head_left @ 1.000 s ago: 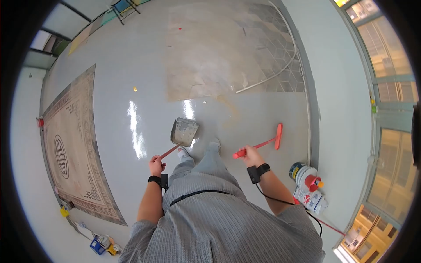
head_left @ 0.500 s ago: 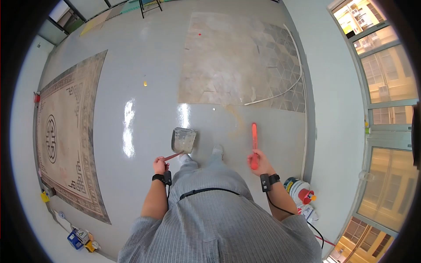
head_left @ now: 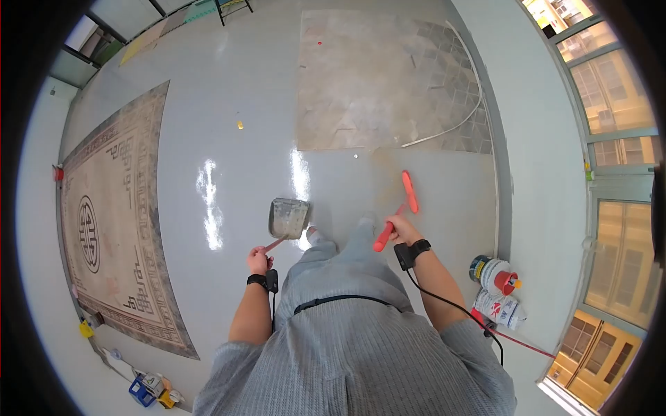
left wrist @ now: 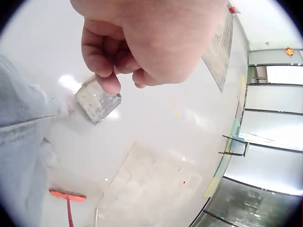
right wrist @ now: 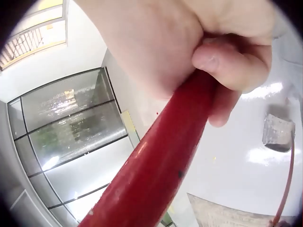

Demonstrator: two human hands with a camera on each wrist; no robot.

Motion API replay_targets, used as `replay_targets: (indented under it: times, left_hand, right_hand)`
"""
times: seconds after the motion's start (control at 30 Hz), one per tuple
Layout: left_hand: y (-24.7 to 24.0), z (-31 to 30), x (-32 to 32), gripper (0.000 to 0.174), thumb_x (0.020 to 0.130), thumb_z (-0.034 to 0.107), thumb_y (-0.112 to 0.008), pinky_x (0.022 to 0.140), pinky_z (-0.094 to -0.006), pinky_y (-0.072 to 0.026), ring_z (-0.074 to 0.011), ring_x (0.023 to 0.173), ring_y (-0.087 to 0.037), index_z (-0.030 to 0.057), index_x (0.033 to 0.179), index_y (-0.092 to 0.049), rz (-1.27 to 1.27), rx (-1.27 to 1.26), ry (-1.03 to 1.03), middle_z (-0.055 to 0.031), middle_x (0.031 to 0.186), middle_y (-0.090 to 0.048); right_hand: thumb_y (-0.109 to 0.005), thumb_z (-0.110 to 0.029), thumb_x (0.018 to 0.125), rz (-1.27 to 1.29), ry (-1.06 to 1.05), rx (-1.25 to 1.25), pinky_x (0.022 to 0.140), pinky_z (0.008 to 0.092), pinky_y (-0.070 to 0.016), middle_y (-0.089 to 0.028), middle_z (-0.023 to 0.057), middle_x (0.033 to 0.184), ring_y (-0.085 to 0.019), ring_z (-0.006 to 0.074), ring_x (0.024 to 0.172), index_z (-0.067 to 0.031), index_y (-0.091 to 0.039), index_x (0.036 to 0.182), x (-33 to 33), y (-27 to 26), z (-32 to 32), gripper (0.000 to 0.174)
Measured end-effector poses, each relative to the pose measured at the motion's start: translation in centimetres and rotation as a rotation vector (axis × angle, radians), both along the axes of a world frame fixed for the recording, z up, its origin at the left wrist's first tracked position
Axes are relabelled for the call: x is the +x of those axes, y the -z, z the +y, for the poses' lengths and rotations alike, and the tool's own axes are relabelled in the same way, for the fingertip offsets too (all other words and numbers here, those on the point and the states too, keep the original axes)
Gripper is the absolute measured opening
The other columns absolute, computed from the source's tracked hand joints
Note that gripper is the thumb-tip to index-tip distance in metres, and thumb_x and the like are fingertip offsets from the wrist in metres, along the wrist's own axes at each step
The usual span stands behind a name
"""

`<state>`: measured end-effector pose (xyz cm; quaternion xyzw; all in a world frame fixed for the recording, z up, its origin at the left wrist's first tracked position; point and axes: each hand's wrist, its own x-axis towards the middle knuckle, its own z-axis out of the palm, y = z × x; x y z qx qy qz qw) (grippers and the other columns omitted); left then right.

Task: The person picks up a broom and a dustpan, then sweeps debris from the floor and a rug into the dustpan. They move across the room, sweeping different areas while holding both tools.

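My left hand (head_left: 259, 262) grips the thin reddish handle of a long-handled dustpan (head_left: 289, 220). Its grey, dirt-stained pan rests on the floor in front of my left foot. In the left wrist view the fingers (left wrist: 109, 84) are curled, and the pan (left wrist: 97, 103) shows beyond them. My right hand (head_left: 404, 229) is wrapped around the red handle of a broom (head_left: 383, 238), whose orange-red head (head_left: 411, 191) is out ahead of that hand, to the right of the dustpan. The thick red handle (right wrist: 151, 156) fills the middle of the right wrist view, with thumb and fingers around it.
A small white scrap (head_left: 356, 156) lies near a dusty patterned mat (head_left: 374, 83); a yellow scrap (head_left: 241, 125) is farther left. A pale hose (head_left: 458, 123) curves over the mat. A patterned rug (head_left: 118, 222) lies left. Buckets and bags (head_left: 496, 288) stand by the right wall.
The broom head has swung inward from the far right, then forward and slightly right, away from my feet. My left hand keeps its hold on the dustpan, which stays near my left foot.
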<state>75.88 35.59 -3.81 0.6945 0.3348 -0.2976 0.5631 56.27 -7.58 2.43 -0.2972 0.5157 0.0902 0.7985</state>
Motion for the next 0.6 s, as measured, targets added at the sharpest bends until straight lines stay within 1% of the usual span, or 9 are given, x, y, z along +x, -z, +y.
replay_targets:
  times: [0.03, 0.17, 0.23, 0.27, 0.33, 0.43, 0.47, 0.53, 0.6]
  left_hand:
    - [0.3, 1.0, -0.1, 0.009, 0.089, 0.013, -0.054, 0.035, -0.0251, -0.0406, -0.0162, 0.046, -0.055, 0.0077, 0.095, -0.057, -0.005, 0.016, 0.003, -0.0021, 0.06, -0.048]
    - [1.2, 3.2, -0.2, 0.009, 0.089, 0.014, -0.055, 0.035, -0.0255, -0.0401, -0.0162, 0.046, -0.055, 0.008, 0.095, -0.057, 0.009, -0.006, -0.039, -0.0027, 0.06, -0.049]
    - [2.2, 2.8, 0.0, 0.008, 0.088, 0.014, -0.055, 0.035, -0.0256, -0.04, -0.0163, 0.046, -0.055, 0.008, 0.093, -0.057, 0.005, -0.024, -0.084, -0.0033, 0.061, -0.05]
    - [2.4, 2.9, -0.2, 0.007, 0.088, 0.014, -0.055, 0.035, -0.0257, -0.0398, -0.0164, 0.046, -0.054, 0.0081, 0.092, -0.057, 0.005, -0.023, -0.126, -0.0039, 0.061, -0.051]
    - [3.3, 2.2, 0.1, 0.007, 0.088, 0.014, -0.054, 0.035, -0.0256, -0.0396, -0.0164, 0.046, -0.054, 0.0081, 0.091, -0.056, -0.006, -0.023, -0.142, -0.0044, 0.061, -0.052]
    - [4.7, 2.1, -0.4, 0.006, 0.087, 0.014, -0.054, 0.035, -0.0253, -0.0395, -0.0165, 0.046, -0.054, 0.008, 0.089, -0.056, -0.012, -0.026, -0.195, -0.0051, 0.063, -0.052]
    - [4.8, 1.9, -0.5, 0.006, 0.087, 0.014, -0.054, 0.035, -0.0252, -0.0394, -0.0166, 0.046, -0.055, 0.008, 0.088, -0.055, -0.015, -0.033, -0.221, -0.0053, 0.063, -0.053]
    - [4.6, 1.7, -0.9, 0.006, 0.087, 0.014, -0.053, 0.035, -0.0251, -0.0395, -0.0168, 0.047, -0.055, 0.0079, 0.088, -0.055, -0.02, -0.021, -0.246, -0.0058, 0.064, -0.053]
    - [4.5, 2.0, -1.4, 0.006, 0.087, 0.014, -0.052, 0.035, -0.0255, -0.0395, -0.0172, 0.046, -0.054, 0.0079, 0.088, -0.054, 0.003, -0.064, -0.269, -0.0053, 0.063, -0.05]
  right_hand:
    - [-0.057, -0.01, 0.082, -0.015, -0.053, -0.001, 0.036, 0.0222, -0.0232, -0.046, 0.0011, 0.059, -0.036, 0.01, 0.043, -0.0088, -0.047, 0.069, 0.6, -0.9, 1.3, 0.016]
    - [-0.059, -0.011, 0.081, -0.015, -0.06, -0.001, 0.035, 0.0223, -0.0241, -0.047, -0.0002, 0.06, -0.038, 0.0101, 0.044, -0.0101, -0.047, 0.066, 1.8, -3.7, 3.6, 0.019]
    - [-0.061, -0.015, 0.083, -0.027, 0.052, -0.031, 0.036, 0.0208, -0.0275, -0.047, -0.0028, 0.059, -0.039, 0.0078, 0.042, -0.0115, -0.048, 0.071, 0.8, -5.0, 3.6, 0.018]
    - [-0.061, -0.015, 0.083, -0.021, 0.051, -0.04, 0.036, 0.0208, -0.0275, -0.047, -0.0028, 0.059, -0.039, 0.0078, 0.042, -0.0115, -0.048, 0.071, 0.0, -6.3, 3.3, 0.018]
    - [-0.058, -0.013, 0.085, -0.073, 0.165, 0.026, 0.034, 0.0183, -0.0274, -0.045, -0.0034, 0.057, -0.039, 0.0054, 0.043, -0.0126, -0.045, 0.069, -2.1, -9.4, 1.3, 0.02]
    - [-0.058, -0.015, 0.086, -0.129, 0.129, 0.147, 0.033, 0.0177, -0.0264, -0.045, -0.0024, 0.053, -0.04, 0.0057, 0.041, -0.0124, -0.047, 0.065, -5.4, -11.0, -2.3, 0.024]
    - [-0.058, -0.015, 0.086, -0.127, 0.113, 0.138, 0.033, 0.0177, -0.0264, -0.045, -0.0024, 0.053, -0.04, 0.0057, 0.041, -0.0124, -0.047, 0.065, -5.4, -11.9, -2.7, 0.024]
    - [-0.056, -0.013, 0.086, -0.054, 0.026, -0.007, 0.032, 0.0172, -0.0251, -0.045, -0.0027, 0.054, -0.038, 0.0044, 0.041, -0.0135, -0.045, 0.066, -4.8, -12.8, -3.7, 0.023]
    - [-0.057, -0.017, 0.085, -0.032, -0.027, -0.041, 0.033, 0.0191, -0.0257, -0.046, -0.0021, 0.054, -0.039, 0.0058, 0.041, -0.0138, -0.045, 0.064, -3.4, -11.1, -4.5, 0.024]
